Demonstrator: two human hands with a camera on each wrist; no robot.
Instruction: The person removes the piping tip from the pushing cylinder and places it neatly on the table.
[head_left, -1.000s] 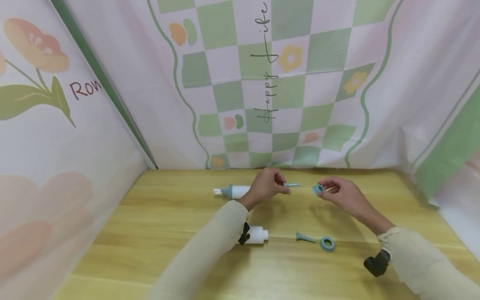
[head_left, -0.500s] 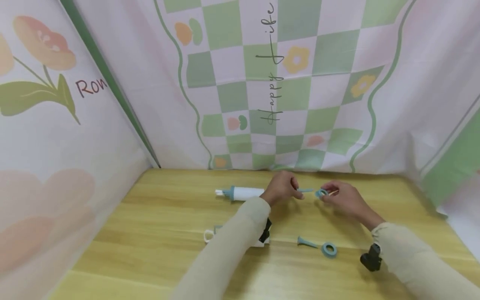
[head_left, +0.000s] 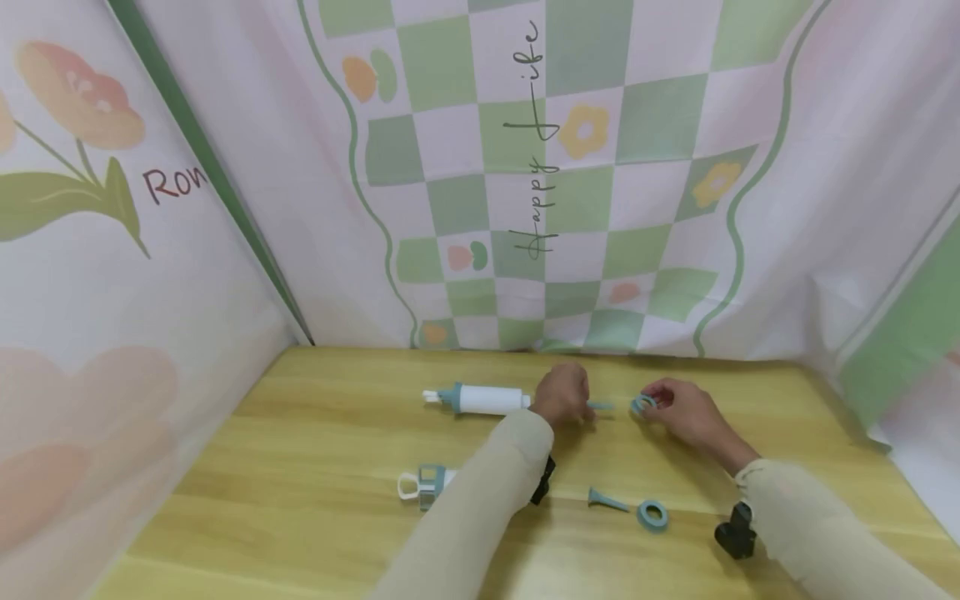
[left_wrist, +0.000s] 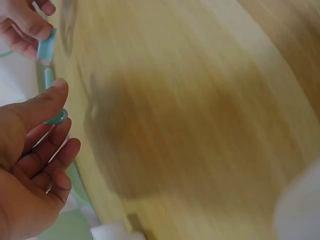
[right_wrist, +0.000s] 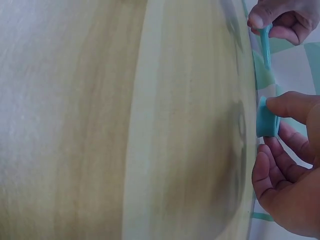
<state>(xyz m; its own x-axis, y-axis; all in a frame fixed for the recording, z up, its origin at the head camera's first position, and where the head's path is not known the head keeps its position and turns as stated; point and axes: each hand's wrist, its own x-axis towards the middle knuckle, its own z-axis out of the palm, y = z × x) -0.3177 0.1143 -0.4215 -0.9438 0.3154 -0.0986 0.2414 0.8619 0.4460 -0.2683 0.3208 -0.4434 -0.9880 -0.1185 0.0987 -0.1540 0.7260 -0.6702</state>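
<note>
Between the thumb and fingers of my left hand [head_left: 561, 396] is a slim teal peg with a flared head [right_wrist: 266, 47]. Its narrow end points towards my right hand [head_left: 686, 412]. That hand pinches a teal ring [right_wrist: 267, 117] by its side, just above the table near the back edge. A small gap separates peg tip and ring in the head view. Left of my left hand lies a white cylinder with a teal collar [head_left: 487, 400] and white prongs. My left sleeve covers most of a second white piece, whose teal frame [head_left: 431, 486] and white loop show.
A second flared teal peg [head_left: 607, 500] and another teal ring [head_left: 652, 516] lie side by side on the wooden table [head_left: 300, 433], nearer the front. A printed curtain [head_left: 525, 208] hangs behind the table, with another panel [head_left: 82, 292] at left.
My left hand has moved right with the peg, away from the white cylinder, whose right end now shows. My right hand has turned the ring slightly. The head view has shifted a little.
</note>
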